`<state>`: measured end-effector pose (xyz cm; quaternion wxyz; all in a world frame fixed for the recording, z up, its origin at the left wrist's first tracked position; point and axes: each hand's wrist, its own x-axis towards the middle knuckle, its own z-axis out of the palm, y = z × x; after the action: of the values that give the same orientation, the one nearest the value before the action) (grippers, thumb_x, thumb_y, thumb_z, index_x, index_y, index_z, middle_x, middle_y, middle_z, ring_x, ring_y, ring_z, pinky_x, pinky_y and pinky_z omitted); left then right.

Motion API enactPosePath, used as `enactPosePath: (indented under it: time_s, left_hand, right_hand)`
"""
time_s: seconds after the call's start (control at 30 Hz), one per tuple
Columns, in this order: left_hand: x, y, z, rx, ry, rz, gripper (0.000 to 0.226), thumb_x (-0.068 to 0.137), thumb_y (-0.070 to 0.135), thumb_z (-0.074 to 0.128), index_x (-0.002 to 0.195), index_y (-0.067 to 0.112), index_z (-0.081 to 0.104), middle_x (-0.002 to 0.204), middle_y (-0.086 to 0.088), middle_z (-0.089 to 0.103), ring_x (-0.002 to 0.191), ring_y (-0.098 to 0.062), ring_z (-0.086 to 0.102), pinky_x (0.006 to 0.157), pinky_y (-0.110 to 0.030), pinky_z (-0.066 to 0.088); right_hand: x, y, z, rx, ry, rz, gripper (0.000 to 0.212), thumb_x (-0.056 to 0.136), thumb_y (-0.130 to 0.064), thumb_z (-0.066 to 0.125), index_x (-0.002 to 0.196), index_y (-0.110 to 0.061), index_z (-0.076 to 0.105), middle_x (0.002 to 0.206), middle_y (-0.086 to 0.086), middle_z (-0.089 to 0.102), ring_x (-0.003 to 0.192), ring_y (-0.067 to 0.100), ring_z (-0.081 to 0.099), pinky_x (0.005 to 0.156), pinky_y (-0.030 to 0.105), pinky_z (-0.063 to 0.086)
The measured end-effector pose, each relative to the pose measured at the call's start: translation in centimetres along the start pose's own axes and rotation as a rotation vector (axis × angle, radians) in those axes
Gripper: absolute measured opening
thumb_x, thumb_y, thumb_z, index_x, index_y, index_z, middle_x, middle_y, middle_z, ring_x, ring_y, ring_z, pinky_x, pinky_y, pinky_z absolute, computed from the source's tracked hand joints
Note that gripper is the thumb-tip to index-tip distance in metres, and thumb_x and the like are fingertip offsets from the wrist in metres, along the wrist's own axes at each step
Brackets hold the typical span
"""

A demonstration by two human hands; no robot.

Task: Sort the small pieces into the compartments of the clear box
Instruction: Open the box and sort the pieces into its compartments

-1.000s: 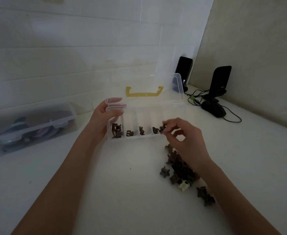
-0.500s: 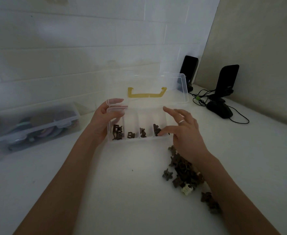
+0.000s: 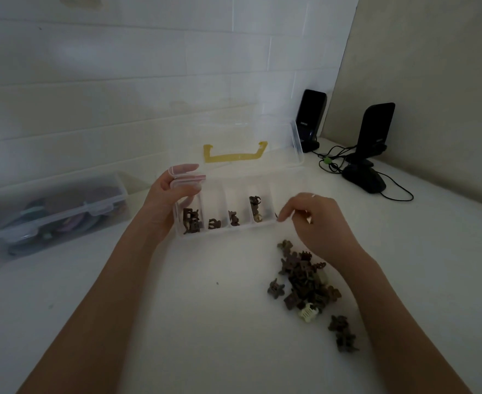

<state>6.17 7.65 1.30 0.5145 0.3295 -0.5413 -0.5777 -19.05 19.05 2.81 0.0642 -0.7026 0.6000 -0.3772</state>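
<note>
Table [image 3: 177,336], white and broad, fills the lower view and carries everything else. At about nine o'clock from the middle sits a closed clear tub [image 3: 52,211] with coloured things inside, too dim to name. At twelve o'clock from the hands stands the clear box [image 3: 234,231], its lid [image 3: 234,132] thrown back toward the tiled wall, a yellow handle [image 3: 235,156] showing through it. Its front row is split into compartments: small brown pieces lie in the four leftmost ones, the far left holding the most, and the fourth from the left holds one dark piece [image 3: 254,201] at its back and a paler one at its front.

At two o'clock, near the corner, two black speakers [image 3: 373,132] stand with cables trailing to a dark mouse [image 3: 364,180].

Left hand [image 3: 165,203] grips the box's left end, fingers curled over the wall and thumb along the side, seen partly through the plastic. Right hand [image 3: 316,220] hovers at the box's right front corner, fingers curled loosely downward with the fingertips near the rim; I cannot tell whether anything is pinched in it.

At five o'clock from the box, just under the right wrist, lies the heap of small pieces [image 3: 305,282], mostly brown clips, with one cream clip [image 3: 308,312] at its near edge and two strays [image 3: 343,334] further toward five o'clock.
</note>
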Motion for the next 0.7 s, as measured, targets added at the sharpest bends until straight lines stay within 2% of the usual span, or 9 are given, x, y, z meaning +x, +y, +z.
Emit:
enactPosePath:
  time_s: [0.07, 0.13, 0.3, 0.4, 0.53, 0.7]
  left_hand:
    - [0.0, 0.0, 0.0, -0.003, 0.003, -0.001, 0.037, 0.064, 0.011, 0.07, 0.095, 0.031, 0.069, 0.089, 0.012, 0.072, 0.085, -0.003, 0.064, 0.081, -0.025, 0.045]
    - [0.1, -0.1, 0.0, -0.006, 0.008, -0.003, 0.037, 0.064, 0.011, 0.07, 0.095, 0.031, 0.069, 0.089, 0.012, 0.072, 0.086, -0.004, 0.063, 0.081, -0.025, 0.045]
    - [0.1, -0.1, 0.1, -0.019, 0.02, -0.011, 0.038, 0.063, 0.01, 0.069, 0.095, 0.03, 0.068, 0.089, 0.012, 0.071, 0.089, -0.007, 0.061, 0.082, -0.026, 0.045]
    - [0.2, -0.1, 0.1, -0.024, 0.029, -0.019, 0.039, 0.062, 0.011, 0.07, 0.097, 0.029, 0.067, 0.089, 0.012, 0.071, 0.09, -0.007, 0.061, 0.082, -0.026, 0.045]
    - [0.3, 0.0, 0.3, -0.025, 0.032, -0.03, 0.04, 0.062, 0.012, 0.07, 0.098, 0.027, 0.066, 0.092, 0.01, 0.069, 0.091, -0.008, 0.06, 0.081, -0.025, 0.045]
    - [0.3, 0.0, 0.3, -0.028, 0.032, -0.029, 0.039, 0.063, 0.013, 0.07, 0.1, 0.027, 0.066, 0.092, 0.01, 0.069, 0.089, -0.007, 0.06, 0.078, -0.023, 0.046]
  right_hand:
    - [-0.3, 0.0, -0.7, 0.016, -0.114, 0.024, 0.032, 0.08, -0.001, 0.052, 0.072, -0.027, 0.069, 0.077, -0.009, 0.067, 0.064, 0.001, 0.054, 0.057, 0.012, 0.036]
    - [-0.5, -0.1, -1.2, 0.052, -0.259, 0.055, 0.028, 0.081, -0.008, 0.056, 0.077, -0.03, 0.073, 0.078, -0.008, 0.069, 0.063, 0.004, 0.056, 0.055, 0.012, 0.039]
    - [-0.9, -0.6, -2.2, 0.056, -0.521, 0.105, 0.027, 0.079, -0.018, 0.06, 0.087, -0.039, 0.074, 0.092, -0.016, 0.068, 0.082, -0.001, 0.059, 0.076, 0.017, 0.045]
    - [-1.0, -1.0, -2.7, 0.019, -0.671, 0.114, 0.019, 0.079, -0.031, 0.068, 0.094, -0.043, 0.07, 0.096, -0.016, 0.064, 0.089, -0.002, 0.057, 0.081, 0.018, 0.045]
    - [-1.3, -1.4, -2.3, -0.06, -0.702, 0.071, 0.026, 0.078, -0.035, 0.072, 0.102, -0.041, 0.065, 0.096, -0.015, 0.061, 0.094, -0.001, 0.05, 0.084, 0.016, 0.043]
    - [-1.3, -1.5, -1.6, -0.062, -0.696, 0.008, 0.023, 0.083, -0.024, 0.07, 0.103, -0.035, 0.066, 0.089, -0.01, 0.064, 0.086, -0.001, 0.05, 0.073, 0.009, 0.04]
